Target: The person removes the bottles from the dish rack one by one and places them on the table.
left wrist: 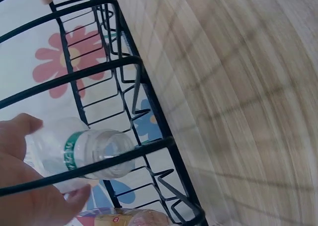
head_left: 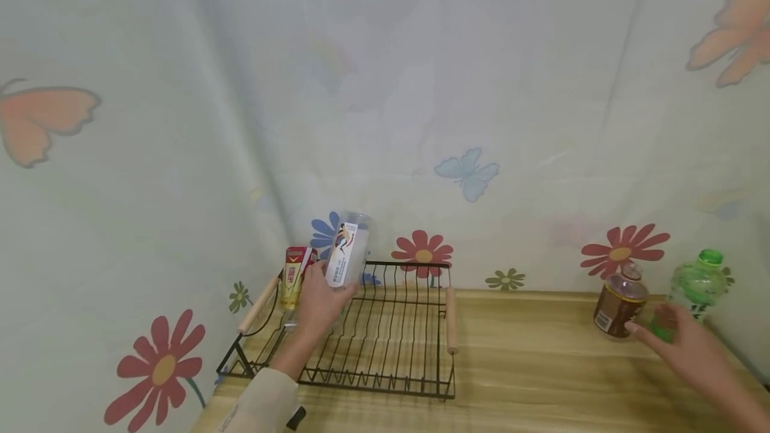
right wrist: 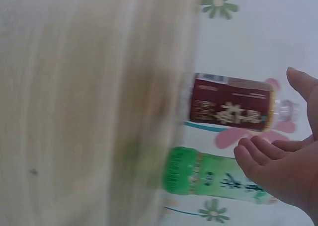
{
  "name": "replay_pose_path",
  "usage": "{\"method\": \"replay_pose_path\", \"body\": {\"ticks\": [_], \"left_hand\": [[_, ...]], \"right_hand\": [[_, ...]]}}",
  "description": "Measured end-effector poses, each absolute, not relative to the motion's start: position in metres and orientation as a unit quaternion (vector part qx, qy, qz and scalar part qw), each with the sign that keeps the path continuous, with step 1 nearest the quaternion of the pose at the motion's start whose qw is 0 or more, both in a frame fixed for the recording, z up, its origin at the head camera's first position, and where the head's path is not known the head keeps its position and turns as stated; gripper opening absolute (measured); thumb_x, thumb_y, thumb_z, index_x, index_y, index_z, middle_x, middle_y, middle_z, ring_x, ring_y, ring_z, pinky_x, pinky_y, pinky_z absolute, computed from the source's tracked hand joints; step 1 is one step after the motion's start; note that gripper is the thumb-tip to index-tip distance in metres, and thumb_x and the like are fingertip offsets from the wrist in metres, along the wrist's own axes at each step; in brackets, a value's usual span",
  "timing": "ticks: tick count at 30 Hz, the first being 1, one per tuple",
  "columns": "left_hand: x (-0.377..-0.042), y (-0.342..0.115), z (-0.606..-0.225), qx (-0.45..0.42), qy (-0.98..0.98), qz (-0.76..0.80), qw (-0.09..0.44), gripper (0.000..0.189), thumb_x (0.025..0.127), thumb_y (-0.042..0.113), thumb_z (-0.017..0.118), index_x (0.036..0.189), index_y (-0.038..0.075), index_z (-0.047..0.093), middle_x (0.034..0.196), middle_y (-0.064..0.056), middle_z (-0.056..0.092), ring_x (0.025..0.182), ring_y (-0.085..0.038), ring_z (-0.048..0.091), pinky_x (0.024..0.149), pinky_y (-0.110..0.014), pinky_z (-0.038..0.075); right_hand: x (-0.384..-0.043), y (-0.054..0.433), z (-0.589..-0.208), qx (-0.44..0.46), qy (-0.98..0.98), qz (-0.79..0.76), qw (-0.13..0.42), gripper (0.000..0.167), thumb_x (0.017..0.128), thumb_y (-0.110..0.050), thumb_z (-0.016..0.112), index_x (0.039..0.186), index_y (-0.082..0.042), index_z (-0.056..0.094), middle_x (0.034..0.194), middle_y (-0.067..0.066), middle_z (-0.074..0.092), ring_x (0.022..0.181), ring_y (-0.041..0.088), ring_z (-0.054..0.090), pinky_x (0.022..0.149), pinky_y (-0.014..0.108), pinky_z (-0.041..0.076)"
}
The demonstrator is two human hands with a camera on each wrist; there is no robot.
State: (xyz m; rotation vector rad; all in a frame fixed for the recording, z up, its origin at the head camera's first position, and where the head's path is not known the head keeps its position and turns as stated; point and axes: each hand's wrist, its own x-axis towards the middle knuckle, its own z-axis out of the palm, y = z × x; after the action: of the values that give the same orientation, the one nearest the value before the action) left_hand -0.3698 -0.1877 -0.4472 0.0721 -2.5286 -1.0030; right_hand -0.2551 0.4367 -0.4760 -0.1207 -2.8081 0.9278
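Observation:
My left hand grips a clear bottle with a white label, tilted over the back left of a black wire dish rack. In the left wrist view its neck points down among the wires. Beside it in the rack stands a red and yellow container. At the right, my right hand has its fingers extended close to a brown-labelled bottle, thumb toward it. A green bottle stands just behind that hand. Both bottles are upright on the table in the right wrist view.
The rack has wooden handles at its left and right sides. A wood-grain table runs under everything. Behind it hangs a pale curtain with flowers and butterflies. A small black object lies by the left sleeve.

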Motion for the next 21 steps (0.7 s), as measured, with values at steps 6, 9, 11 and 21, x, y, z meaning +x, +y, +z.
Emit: {"method": "replay_pose_path", "body": {"ticks": [6, 9, 11, 21], "left_hand": [[-0.369, -0.184, -0.444, -0.048, -0.877, -0.425, 0.22, 0.089, 0.081, 0.031, 0.092, 0.153, 0.008, 0.044, 0.137, -0.011, 0.054, 0.117, -0.032, 0.061, 0.092, -0.052, 0.059], [-0.365, -0.185, -0.44, -0.079, -0.868, -0.437, 0.223, 0.089, 0.081, 0.028, 0.093, 0.153, 0.011, 0.044, 0.139, -0.008, 0.053, 0.119, -0.031, 0.06, 0.093, -0.054, 0.059], [-0.362, -0.184, -0.437, -0.096, -0.866, -0.437, 0.224, 0.088, 0.082, 0.03, 0.093, 0.153, 0.013, 0.045, 0.138, -0.006, 0.053, 0.12, -0.029, 0.06, 0.093, -0.053, 0.059], [-0.335, -0.152, -0.398, -0.222, -0.845, -0.422, 0.245, 0.083, 0.085, 0.022, 0.091, 0.154, 0.016, 0.046, 0.139, -0.001, 0.052, 0.119, -0.022, 0.056, 0.089, -0.046, 0.059]], "right_hand": [[-0.239, 0.429, -0.446, -0.054, -0.929, 0.333, 0.152, 0.104, 0.105, -0.048, 0.064, 0.154, 0.025, 0.008, 0.137, 0.055, 0.038, 0.115, 0.071, 0.05, 0.083, 0.072, 0.052], [-0.234, 0.42, -0.432, -0.041, -0.923, 0.333, 0.191, 0.099, 0.105, -0.045, 0.066, 0.157, 0.021, 0.014, 0.137, 0.051, 0.044, 0.114, 0.068, 0.052, 0.081, 0.071, 0.052], [-0.231, 0.413, -0.424, -0.027, -0.917, 0.333, 0.217, 0.096, 0.104, -0.042, 0.069, 0.158, 0.018, 0.017, 0.137, 0.049, 0.047, 0.115, 0.065, 0.053, 0.08, 0.068, 0.052], [-0.222, 0.383, -0.39, 0.034, -0.896, 0.331, 0.295, 0.085, 0.098, -0.031, 0.079, 0.158, 0.008, 0.034, 0.139, 0.037, 0.054, 0.116, 0.052, 0.052, 0.071, -0.002, 0.036]]}}
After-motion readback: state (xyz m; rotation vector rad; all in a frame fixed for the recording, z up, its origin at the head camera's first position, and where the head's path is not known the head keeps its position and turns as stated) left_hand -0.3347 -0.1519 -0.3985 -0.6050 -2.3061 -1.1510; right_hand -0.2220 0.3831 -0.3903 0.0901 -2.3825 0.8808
